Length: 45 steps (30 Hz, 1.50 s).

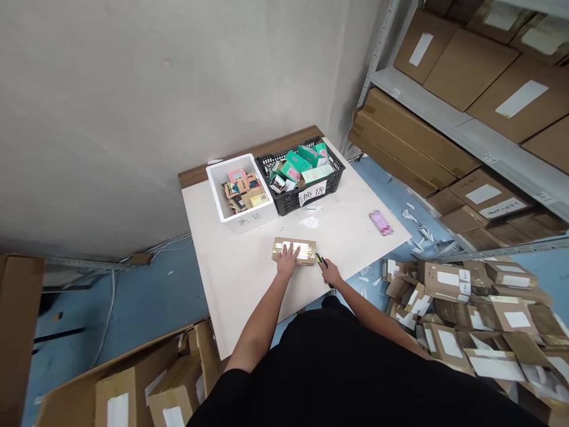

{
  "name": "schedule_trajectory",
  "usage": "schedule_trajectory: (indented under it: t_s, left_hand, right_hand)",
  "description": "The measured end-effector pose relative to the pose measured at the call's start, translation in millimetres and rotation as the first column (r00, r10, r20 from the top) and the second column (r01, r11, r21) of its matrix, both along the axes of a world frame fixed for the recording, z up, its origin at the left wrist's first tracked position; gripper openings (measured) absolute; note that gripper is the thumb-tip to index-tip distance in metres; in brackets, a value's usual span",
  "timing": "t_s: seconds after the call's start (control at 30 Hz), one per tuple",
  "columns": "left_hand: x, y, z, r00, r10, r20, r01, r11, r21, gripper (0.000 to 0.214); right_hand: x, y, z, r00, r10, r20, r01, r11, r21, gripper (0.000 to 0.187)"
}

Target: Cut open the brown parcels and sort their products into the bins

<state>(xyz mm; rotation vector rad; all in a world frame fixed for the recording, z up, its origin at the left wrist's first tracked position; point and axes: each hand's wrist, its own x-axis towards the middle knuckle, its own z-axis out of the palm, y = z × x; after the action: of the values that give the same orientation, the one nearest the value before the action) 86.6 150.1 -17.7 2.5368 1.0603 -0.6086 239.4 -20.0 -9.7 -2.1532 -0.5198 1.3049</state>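
A small brown cardboard parcel (299,248) with a white label lies flat on the white table (240,273). My left hand (287,261) rests on its near left part with fingers spread flat, holding it down. My right hand (331,273) is closed around a yellow-and-black utility knife (320,260), whose tip is at the parcel's right end.
A white foam box (222,198) and a black plastic basket (291,200) hold small product boxes at the table's back. A pink item (380,222) lies at the right. Opened cardboard parcels (471,314) are piled on the floor at right, more boxes (146,385) lower left, shelves (471,136) of cartons right.
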Motion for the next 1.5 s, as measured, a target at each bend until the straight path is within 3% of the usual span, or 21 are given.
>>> schedule_trajectory:
  t_s: [0.17, 0.27, 0.4, 0.53, 0.67, 1.03, 1.13, 1.27, 1.4, 1.5]
  left_hand:
    - [0, 0, 8.1, 1.000, -0.013, -0.001, 0.013, 1.000, 0.005, 0.077]
    - [1, 4, 13.3, 1.000, -0.015, 0.018, 0.016, 1.000, -0.018, 0.075]
    - [3, 7, 19.4, 1.000, -0.010, 0.013, 0.010, 0.999, -0.039, 0.074]
    - [1, 4, 20.3, 1.000, -0.012, 0.027, 0.012, 1.000, -0.025, 0.072]
    - [0, 2, 16.8, 0.999, 0.001, 0.046, 0.000, 1.000, -0.010, 0.067]
    - [4, 7, 14.1, 1.000, 0.003, -0.016, -0.004, 0.998, -0.064, 0.077]
    - [5, 13, 18.5, 1.000, -0.001, -0.005, 0.000, 0.997, -0.079, 0.076]
    - [5, 34, 27.3, 0.997, -0.003, 0.074, 0.007, 0.998, -0.057, 0.064]
    - [-1, 51, 32.5, 0.998, 0.058, 0.040, -0.056, 0.997, -0.057, 0.067]
    - [-11, 46, 33.6, 0.993, 0.122, -0.007, -0.122, 0.989, -0.087, 0.070]
  right_hand:
    - [0, -18, -4.4, 0.999, 0.044, -0.026, -0.043, 0.999, 0.015, 0.022]
    - [7, -19, -5.9, 1.000, -0.012, -0.004, 0.012, 0.999, 0.031, 0.023]
    - [23, 2, -3.3, 0.998, -0.049, 0.043, 0.047, 0.997, 0.053, 0.022]
    - [35, 28, 0.4, 0.999, 0.025, 0.043, -0.026, 0.999, 0.035, 0.019]
    - [31, 37, -0.4, 0.993, 0.077, 0.095, -0.075, 0.997, -0.025, 0.019]
    - [0, 1, -0.7, 0.991, 0.094, 0.092, -0.090, 0.995, -0.049, 0.021]
    - [2, -13, -2.4, 0.996, 0.077, 0.033, -0.077, 0.997, -0.022, 0.025]
    - [-2, -16, -6.8, 0.994, -0.092, 0.053, 0.090, 0.995, 0.042, 0.034]
    - [-21, 5, -15.5, 0.992, -0.097, 0.075, 0.097, 0.995, 0.007, 0.055]
    - [-31, 34, -20.6, 0.985, -0.062, 0.164, 0.064, 0.998, -0.006, 0.071]
